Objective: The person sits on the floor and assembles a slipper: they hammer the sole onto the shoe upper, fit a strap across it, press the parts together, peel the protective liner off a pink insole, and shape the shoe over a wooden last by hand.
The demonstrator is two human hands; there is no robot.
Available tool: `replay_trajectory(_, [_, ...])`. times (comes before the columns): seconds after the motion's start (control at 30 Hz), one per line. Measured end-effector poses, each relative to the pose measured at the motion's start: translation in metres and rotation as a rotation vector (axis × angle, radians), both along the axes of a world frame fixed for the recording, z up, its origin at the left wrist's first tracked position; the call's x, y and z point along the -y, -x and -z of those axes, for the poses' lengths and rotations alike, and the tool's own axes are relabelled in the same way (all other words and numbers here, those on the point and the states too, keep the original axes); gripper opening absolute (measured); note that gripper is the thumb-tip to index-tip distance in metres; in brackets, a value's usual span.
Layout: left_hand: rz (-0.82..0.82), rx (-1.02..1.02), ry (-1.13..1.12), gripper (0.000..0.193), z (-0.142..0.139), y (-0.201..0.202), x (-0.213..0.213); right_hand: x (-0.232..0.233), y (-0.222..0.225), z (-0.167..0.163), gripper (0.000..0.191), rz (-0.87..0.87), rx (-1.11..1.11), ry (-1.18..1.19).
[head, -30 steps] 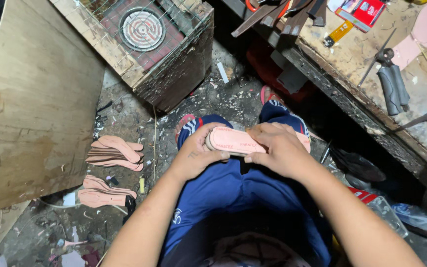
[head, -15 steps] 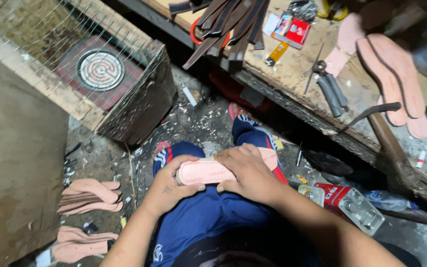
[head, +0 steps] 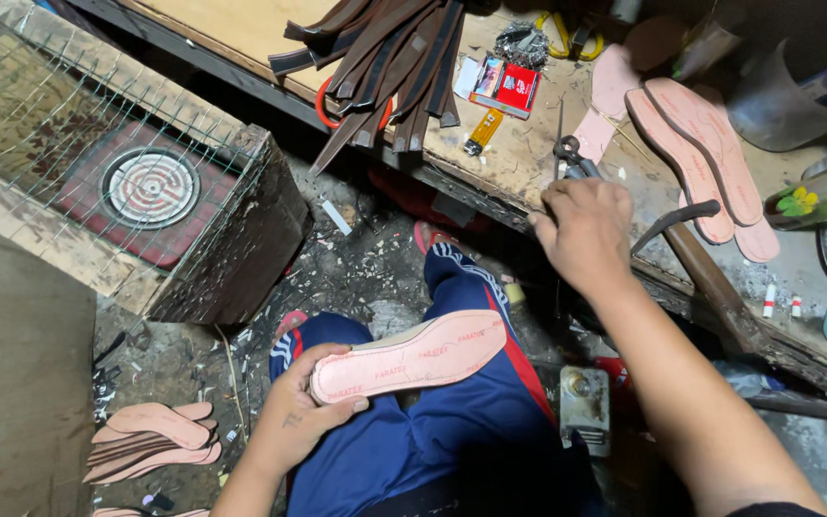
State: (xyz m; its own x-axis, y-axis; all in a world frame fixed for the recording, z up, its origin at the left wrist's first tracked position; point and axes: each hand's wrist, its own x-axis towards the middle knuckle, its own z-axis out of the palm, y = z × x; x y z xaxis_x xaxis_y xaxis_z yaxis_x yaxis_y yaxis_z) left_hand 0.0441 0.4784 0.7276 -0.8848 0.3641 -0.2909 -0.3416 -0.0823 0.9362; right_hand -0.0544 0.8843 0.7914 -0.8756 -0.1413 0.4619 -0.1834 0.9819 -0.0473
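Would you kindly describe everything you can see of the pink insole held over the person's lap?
The pink insole is a flat, foot-shaped cut-out of what looks like stiff board, pale salmon with small repeated printing on its face and a lighter layer showing along its upper edge. It lies nearly level, face up, across the blue trousers, with one rounded end toward the left hand and the other pointing right. That hand grips it from beneath, fingertips curled over the near edge. The right hand is away at the workbench, not touching it.
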Motion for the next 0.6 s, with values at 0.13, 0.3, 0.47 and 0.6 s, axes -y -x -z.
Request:
replay_trajectory(0.13, [-0.003,0.006,-0.017,0.067,0.003,0.005,-0.003,-0.02,0.02,0.007,0.015,0.064,-0.013,0.04])
replay_trajectory(0.3, [-0.004,0.025,-0.006,0.066,0.004,0.009,-0.007,-0.044,0.073,0.01,0.013,-0.019,-0.045,0.078])
replay_trajectory(0.47, [-0.017,0.052,-0.018,0.067,0.003,0.014,-0.008,-0.055,0.104,0.027,0.014,0.043,0.105,0.231])
replay_trajectory(0.6, [-0.019,0.035,-0.051,0.067,0.003,0.015,-0.006,-0.054,0.107,0.03,0.012,0.018,0.037,0.056])
